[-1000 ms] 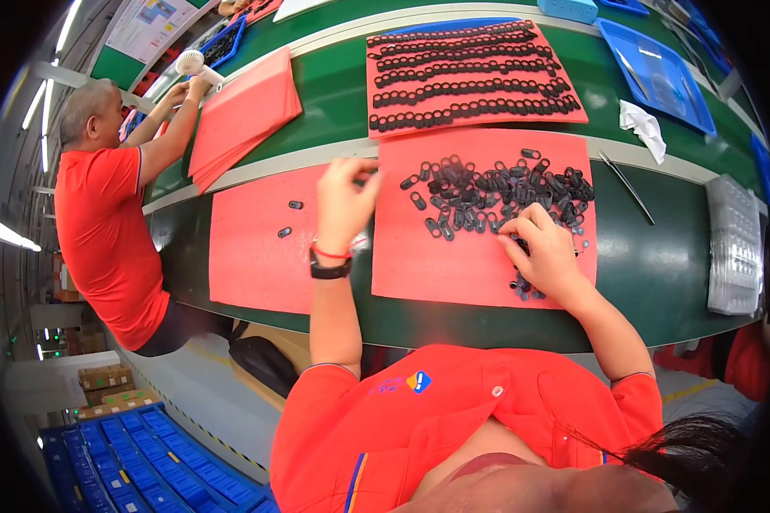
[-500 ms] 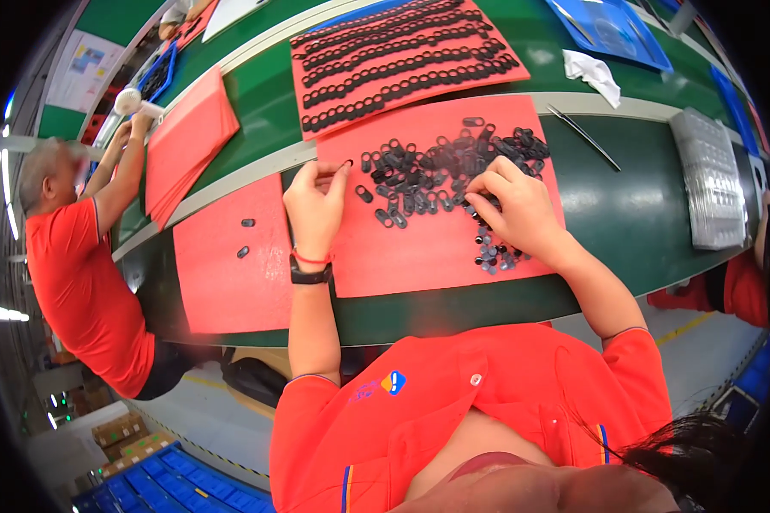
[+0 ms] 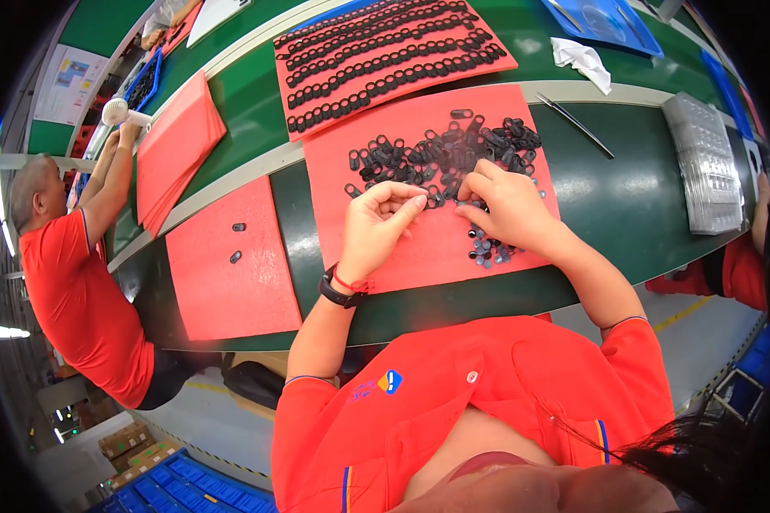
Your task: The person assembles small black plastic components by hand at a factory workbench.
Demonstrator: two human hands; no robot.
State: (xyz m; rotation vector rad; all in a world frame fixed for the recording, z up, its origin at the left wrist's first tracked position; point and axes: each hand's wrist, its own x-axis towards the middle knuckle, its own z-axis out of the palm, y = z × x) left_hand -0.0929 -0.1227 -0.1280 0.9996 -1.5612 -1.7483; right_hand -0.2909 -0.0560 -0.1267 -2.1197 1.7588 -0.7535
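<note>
On the red foam mat (image 3: 385, 265) lies a loose pile of small black oval ring-shaped parts (image 3: 393, 160). My left hand (image 3: 376, 229) is over the mat's middle with thumb and forefinger closed, apparently on a black oval part (image 3: 435, 198) at their tips. Just right of it, my right hand (image 3: 509, 205) has thumb and fingers pinched together at the pile's near edge. What those fingers hold, if anything, is too small to tell. Small round dark and greyish discs (image 3: 486, 248) lie scattered below the right hand.
Behind, another red mat (image 3: 402, 107) bears rows of black parts. At left, two parts rest on a red mat (image 3: 231, 299); stacked red sheets (image 3: 175, 158) lie beyond. Tweezers (image 3: 576, 125), a white cloth (image 3: 582, 61), clear trays (image 3: 701, 162) and a blue tray (image 3: 607, 21) are rightward. A co-worker (image 3: 81, 282) stands left.
My left hand has moved right and nearer to me, from the pile's left side to close beside my right hand. The right hand stays near the pile, its fingers still pinched.
</note>
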